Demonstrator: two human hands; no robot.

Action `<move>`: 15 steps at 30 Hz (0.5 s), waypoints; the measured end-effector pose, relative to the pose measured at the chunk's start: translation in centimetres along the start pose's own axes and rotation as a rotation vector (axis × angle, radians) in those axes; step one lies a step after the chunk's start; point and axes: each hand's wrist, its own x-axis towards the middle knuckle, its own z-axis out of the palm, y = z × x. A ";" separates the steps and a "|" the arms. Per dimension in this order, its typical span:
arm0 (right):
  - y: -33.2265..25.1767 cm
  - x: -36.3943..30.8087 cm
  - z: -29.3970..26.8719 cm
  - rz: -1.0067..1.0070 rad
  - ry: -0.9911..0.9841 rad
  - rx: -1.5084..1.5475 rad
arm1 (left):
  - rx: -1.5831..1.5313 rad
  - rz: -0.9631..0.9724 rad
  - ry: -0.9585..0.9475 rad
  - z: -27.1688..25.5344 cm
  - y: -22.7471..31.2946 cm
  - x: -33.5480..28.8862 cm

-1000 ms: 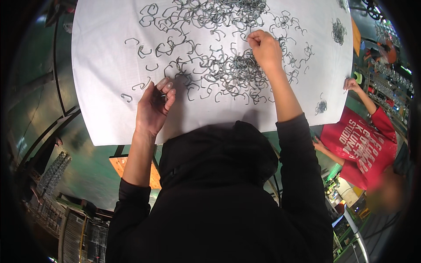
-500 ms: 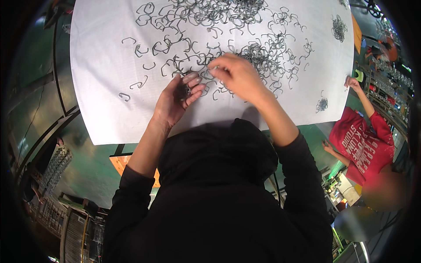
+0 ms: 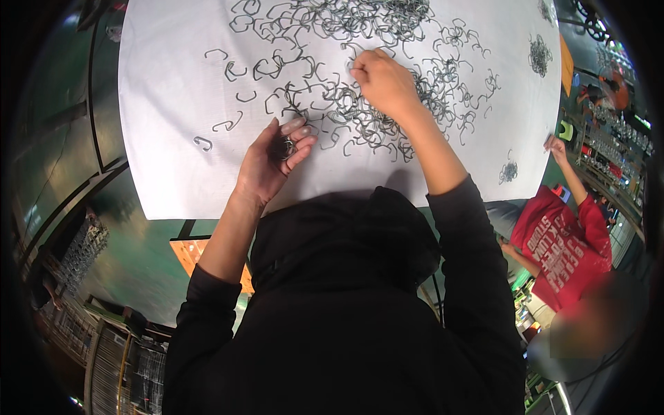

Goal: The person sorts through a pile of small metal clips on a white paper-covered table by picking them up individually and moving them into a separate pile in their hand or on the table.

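Many bent wire hooks (image 3: 377,117), dark grey and C-shaped, lie in loose heaps on a white sheet (image 3: 173,176) over the table. Palm up at the near edge of the heap, my left hand (image 3: 266,162) is cupped, with several wire hooks (image 3: 282,146) in its curled fingers. My right hand (image 3: 389,84) reaches over the heap farther away, its fingertips pinched together at the sheet between hooks. Whatever is between those fingertips is too small to make out.
Another large hook heap (image 3: 373,17) lies at the far edge, and small clusters (image 3: 540,55) at the right. A person in a red shirt (image 3: 564,242) stands by the right corner, one hand at the table edge. A wooden bench (image 3: 190,256) shows below the table.
My right hand has moved away from the left one, farther across the heap, and its fingers have closed. My left hand stays cupped around its hooks, slightly shifted left.
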 end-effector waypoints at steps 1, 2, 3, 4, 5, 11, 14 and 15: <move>-0.1 -0.3 -0.5 0.030 -0.095 0.177 | -0.007 -0.002 -0.018 0.0 -0.2 0.0; -0.2 -0.7 -1.1 0.062 -0.192 0.353 | 0.009 -0.003 -0.001 0.3 -0.3 -0.1; -0.5 -1.0 -1.5 0.098 -0.292 0.530 | 0.025 -0.008 0.019 1.1 -0.4 0.1; -1.4 -1.7 -2.1 0.009 -0.405 0.708 | 0.040 -0.013 0.040 1.5 -0.6 0.3; -1.5 -1.5 -1.7 -0.034 -0.371 0.647 | 0.040 0.000 0.042 1.5 -0.7 0.7; -1.2 0.6 0.8 -0.051 -0.013 0.105 | 0.058 0.032 0.011 1.0 -0.5 1.5; -1.3 1.3 0.8 -0.096 -0.110 -0.051 | 0.040 0.043 0.013 0.8 -0.1 1.4; -1.4 1.4 0.7 -0.135 -0.109 -0.089 | 0.031 0.047 0.017 0.7 0.1 1.2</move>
